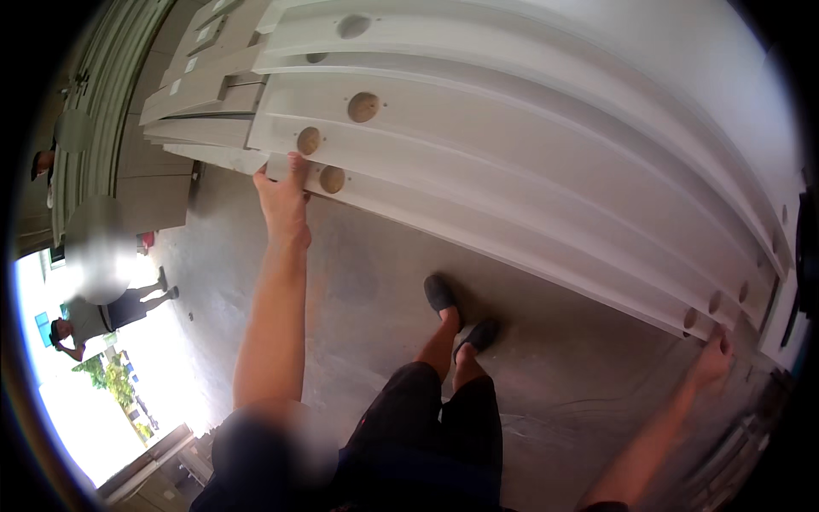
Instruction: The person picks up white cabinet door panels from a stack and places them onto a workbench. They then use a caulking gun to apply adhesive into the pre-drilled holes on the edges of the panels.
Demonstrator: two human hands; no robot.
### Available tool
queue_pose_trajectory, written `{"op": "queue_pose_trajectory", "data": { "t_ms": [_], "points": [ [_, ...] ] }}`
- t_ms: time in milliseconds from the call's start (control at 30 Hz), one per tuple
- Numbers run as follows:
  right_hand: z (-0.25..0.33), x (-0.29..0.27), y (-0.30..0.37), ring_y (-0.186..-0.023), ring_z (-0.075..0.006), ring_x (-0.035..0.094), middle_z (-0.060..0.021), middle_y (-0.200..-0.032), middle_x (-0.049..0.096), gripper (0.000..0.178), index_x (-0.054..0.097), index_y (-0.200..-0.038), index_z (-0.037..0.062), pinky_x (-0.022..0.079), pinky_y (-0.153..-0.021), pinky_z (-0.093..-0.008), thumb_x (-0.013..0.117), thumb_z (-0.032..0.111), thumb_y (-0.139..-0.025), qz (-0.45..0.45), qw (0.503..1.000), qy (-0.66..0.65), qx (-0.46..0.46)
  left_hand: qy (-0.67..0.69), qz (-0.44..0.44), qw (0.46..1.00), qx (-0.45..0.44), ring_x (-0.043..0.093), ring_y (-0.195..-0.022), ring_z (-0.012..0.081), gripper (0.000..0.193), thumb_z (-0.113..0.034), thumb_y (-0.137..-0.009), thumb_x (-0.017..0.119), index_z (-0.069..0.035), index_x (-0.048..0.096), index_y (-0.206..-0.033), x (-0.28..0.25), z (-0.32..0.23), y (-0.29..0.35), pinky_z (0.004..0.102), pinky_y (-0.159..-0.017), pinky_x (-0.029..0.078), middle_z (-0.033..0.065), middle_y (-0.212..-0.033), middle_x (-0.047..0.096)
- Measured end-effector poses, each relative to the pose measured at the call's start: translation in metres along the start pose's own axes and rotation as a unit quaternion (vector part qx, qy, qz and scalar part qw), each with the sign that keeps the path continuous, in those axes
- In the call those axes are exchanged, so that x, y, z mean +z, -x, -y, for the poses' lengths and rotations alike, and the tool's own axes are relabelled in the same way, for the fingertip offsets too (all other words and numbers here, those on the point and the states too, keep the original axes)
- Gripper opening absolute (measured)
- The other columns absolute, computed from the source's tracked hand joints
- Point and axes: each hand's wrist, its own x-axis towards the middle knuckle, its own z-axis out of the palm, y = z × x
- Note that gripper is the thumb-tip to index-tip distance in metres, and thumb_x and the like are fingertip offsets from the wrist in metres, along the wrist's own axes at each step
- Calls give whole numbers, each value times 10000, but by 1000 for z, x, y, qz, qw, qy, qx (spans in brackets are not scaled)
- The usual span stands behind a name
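Observation:
A long white panel with round drilled recesses near its ends stretches across in front of me, nearest in a row of similar panels. My left hand grips its lower edge near the left end, thumb on the face beside a round hole and fingers partly hidden under the edge. At the far right end, my right hand has its fingers curled at the same panel's edge and corner. More white panels lie close behind it, overlapping like steps, with matching recesses.
Stacked pale boards adjoin the panels at upper left. Long greenish boards line the left side. One person is by a bright doorway; another is partly visible above. My feet in dark shoes are on the grey floor.

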Motion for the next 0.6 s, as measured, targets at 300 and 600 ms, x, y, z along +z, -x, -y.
{"op": "queue_pose_trajectory", "data": {
  "t_ms": [300, 600],
  "points": [
    [7, 16, 7, -661, -227, 552, -91, -719, 596, 608, 617, -787, -25, 473, -674, -336, 750, 557, -667, -41, 994, 57, -83, 5, 53, 998, 18, 449, -1156, 192, 760, -578, -801, 611, -113, 327, -1331, -13, 11, -15, 369, -908, 331, 40, -1292, 453],
    [18, 10, 13, -729, -216, 528, -104, -860, 579, 654, 617, -897, -41, 466, -706, -338, 751, 555, -663, 22, 990, 20, -137, -4, 43, 999, 31, 480, -1085, 160, 711, -576, -798, 617, -118, 381, -1287, -18, 18, -22, 334, -803, 354, 18, -1248, 489]
  ]
}}
